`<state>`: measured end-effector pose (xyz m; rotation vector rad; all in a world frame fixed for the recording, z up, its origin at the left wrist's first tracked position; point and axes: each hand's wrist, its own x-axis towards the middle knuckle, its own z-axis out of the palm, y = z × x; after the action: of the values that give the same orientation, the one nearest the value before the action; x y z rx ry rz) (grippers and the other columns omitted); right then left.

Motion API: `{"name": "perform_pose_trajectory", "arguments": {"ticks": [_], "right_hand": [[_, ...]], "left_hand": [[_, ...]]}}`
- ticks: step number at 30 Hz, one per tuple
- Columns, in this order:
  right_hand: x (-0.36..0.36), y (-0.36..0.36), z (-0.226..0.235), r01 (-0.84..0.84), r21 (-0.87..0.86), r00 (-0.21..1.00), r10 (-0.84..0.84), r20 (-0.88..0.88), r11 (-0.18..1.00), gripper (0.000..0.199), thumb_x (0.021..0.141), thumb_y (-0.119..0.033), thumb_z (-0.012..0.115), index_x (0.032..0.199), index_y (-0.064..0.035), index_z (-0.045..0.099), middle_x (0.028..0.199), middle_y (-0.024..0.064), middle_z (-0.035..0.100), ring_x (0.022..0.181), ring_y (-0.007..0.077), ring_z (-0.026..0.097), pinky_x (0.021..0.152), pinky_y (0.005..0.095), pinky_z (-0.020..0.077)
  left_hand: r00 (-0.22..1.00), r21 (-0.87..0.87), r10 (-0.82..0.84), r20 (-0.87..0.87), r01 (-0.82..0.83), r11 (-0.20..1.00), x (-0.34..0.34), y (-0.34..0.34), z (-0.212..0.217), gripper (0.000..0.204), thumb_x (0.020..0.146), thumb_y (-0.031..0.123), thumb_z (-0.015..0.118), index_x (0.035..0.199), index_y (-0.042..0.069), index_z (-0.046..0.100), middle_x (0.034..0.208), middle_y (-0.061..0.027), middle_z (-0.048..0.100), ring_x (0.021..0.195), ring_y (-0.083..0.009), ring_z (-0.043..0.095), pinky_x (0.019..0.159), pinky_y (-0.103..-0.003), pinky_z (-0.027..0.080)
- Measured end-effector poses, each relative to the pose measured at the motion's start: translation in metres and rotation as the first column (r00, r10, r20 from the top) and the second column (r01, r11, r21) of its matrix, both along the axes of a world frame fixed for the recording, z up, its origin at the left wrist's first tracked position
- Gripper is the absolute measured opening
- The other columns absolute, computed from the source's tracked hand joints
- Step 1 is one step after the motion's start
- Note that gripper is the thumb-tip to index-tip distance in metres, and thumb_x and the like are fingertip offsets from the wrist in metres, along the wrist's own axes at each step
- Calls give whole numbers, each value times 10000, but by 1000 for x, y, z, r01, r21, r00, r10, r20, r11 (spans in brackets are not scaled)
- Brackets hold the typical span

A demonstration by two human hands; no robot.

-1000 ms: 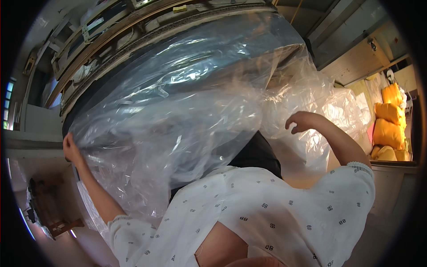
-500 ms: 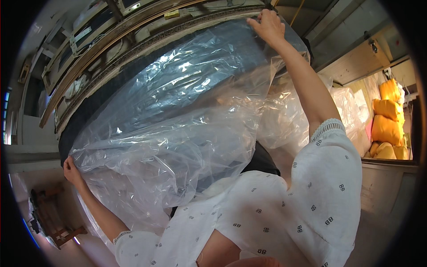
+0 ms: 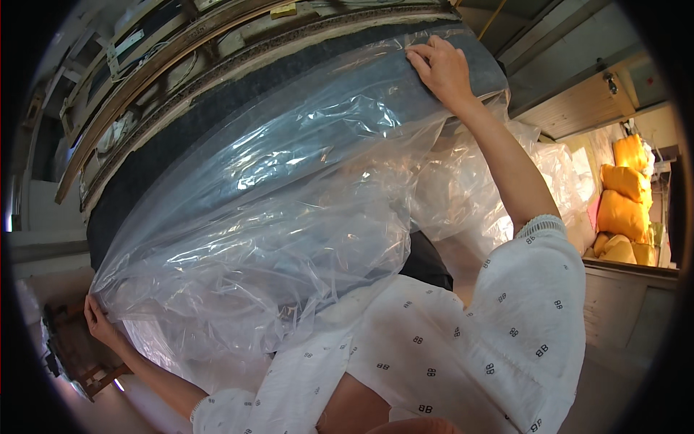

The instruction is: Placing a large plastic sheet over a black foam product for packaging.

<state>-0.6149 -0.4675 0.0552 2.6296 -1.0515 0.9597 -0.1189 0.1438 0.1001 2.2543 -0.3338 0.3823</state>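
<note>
A clear plastic sheet [image 3: 311, 155] lies creased and shiny across a dark work table [image 3: 137, 170], its near part bunched up against my body. My left hand [image 3: 103, 322] is closed on the sheet's edge at the lower left, beside the table's near left corner. Stretched out to the far right, my right hand [image 3: 444, 72] pinches the sheet close to the table's far edge. Between the two hands the sheet's far edge runs in a long taut line, with a dark strip of table bare beyond it.
Beyond the table runs a wooden rail [image 3: 137, 98], with a small yellow block [image 3: 283, 11] on the structure behind. More bunched clear plastic [image 3: 463, 184] sits at the right. Yellow bundles [image 3: 624, 210] are stacked in an opening farther right. A brown wooden stand [image 3: 72, 347] is at the lower left.
Both hands have come nearer to me, the left one also a little outward. The sheet's far edge has slid toward me, baring more dark table, and looks tauter.
</note>
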Motion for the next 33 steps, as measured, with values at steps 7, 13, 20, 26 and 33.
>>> {"name": "perform_pose_trajectory", "arguments": {"ticks": [7, 13, 20, 26, 33], "right_hand": [[0, -52, -10, 94, 320, 991, -119, 58, 943, 310, 710, -372, 656, 790, -83, 579, 754, 61, 554, 819, 252, 557, 696, 390, 400], [10, -53, 23, 74, 533, 988, 11, -155, 843, 351, 778, -298, 615, 1049, -78, 585, 1138, 123, 558, 1014, 217, 540, 838, 348, 435], [18, -99, 52, -559, 639, 788, 99, 608, 529, 84, 805, -146, 590, 831, -66, 597, 762, -2, 576, 720, 115, 535, 646, 248, 433], [-3, -164, 31, 174, 190, 862, -243, 444, 966, 227, 817, -268, 519, 895, -65, 584, 786, 88, 618, 756, 219, 588, 712, 337, 449], [5, -157, -36, -252, 391, 726, -94, 681, 885, 175, 798, -190, 613, 900, -47, 611, 798, -8, 607, 739, 89, 538, 704, 230, 421]], "left_hand": [[970, 201, -234, 69, 216, 955, -49, 61, 22, 228, 868, 166, 563, 1035, 18, 609, 1003, -23, 589, 880, -117, 533, 807, -225, 413], [998, 107, 15, -68, -8, 994, -121, 94, -34, 168, 848, 169, 587, 973, 66, 632, 979, -10, 591, 816, -78, 537, 547, -198, 440], [976, -714, -186, -115, 49, 698, -62, 67, -34, 374, 862, 316, 552, 1111, 39, 529, 1114, -44, 554, 990, -139, 508, 766, -278, 422], [980, -562, -161, 118, 199, 803, 54, -78, 18, 196, 852, 134, 559, 1017, 33, 595, 1000, -78, 609, 916, -177, 567, 801, -284, 461], [982, -496, -190, -16, 157, 854, 146, -155, -88, 182, 829, 160, 615, 946, 24, 648, 927, -55, 637, 842, -121, 563, 762, -230, 439]]}}
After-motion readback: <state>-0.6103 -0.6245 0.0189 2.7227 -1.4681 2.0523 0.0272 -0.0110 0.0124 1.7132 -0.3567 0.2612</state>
